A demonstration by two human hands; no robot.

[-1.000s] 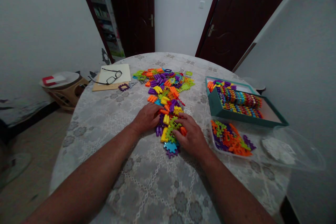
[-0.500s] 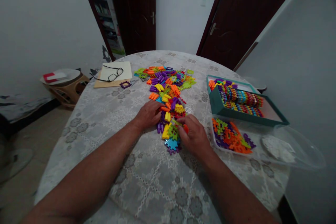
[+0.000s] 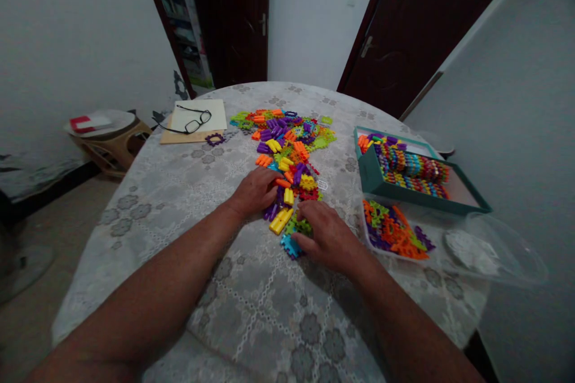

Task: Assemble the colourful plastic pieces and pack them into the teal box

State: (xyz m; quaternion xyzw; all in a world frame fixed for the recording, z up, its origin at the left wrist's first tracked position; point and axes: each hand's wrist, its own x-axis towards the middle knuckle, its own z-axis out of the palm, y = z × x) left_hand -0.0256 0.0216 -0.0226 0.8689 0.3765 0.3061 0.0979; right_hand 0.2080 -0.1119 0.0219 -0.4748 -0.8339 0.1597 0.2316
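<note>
A long heap of small plastic interlocking pieces (image 3: 287,143) in purple, orange, yellow and green lies across a round table (image 3: 188,191). My left hand (image 3: 255,191) rests palm down on the near left edge of the heap, fingers curled over purple and orange pieces. My right hand (image 3: 327,234) lies flat over green and blue pieces (image 3: 291,245) at the heap's near end, fingers stretched toward a yellow piece (image 3: 279,221). Neither hand lifts anything off the table.
A teal box (image 3: 372,179) with rows of joined pieces stands at the right. A clear tray (image 3: 494,251) of loose orange and purple pieces sits in front of it. Glasses (image 3: 191,122) on paper lie far left. A stool (image 3: 108,143) stands beside the table.
My right hand has lowered and flattened onto the green and blue pieces, letting go of the orange piece it pinched. The yellow piece has shifted slightly left. The left hand stayed put.
</note>
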